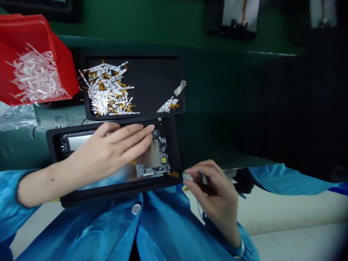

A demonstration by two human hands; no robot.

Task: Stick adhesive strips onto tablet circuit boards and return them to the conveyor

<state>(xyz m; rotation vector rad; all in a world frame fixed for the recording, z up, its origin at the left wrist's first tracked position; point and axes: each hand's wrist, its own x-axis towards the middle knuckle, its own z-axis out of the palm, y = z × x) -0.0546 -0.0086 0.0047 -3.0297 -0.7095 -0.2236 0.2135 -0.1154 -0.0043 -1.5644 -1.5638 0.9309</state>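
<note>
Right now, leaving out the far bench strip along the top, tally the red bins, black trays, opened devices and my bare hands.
Red bin: 1
Black trays: 2 (strip tray, device tray)
Opened device, partly covered: 1
Bare hands: 2 (left hand, right hand)
Total: 6

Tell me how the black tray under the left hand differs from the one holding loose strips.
The device tray, under the left hand, bears one device with a circuit board; the strip tray holds many loose strips. The device tray slants in the picture; the strip tray lies nearly level. Both are black with raised rims.
</note>
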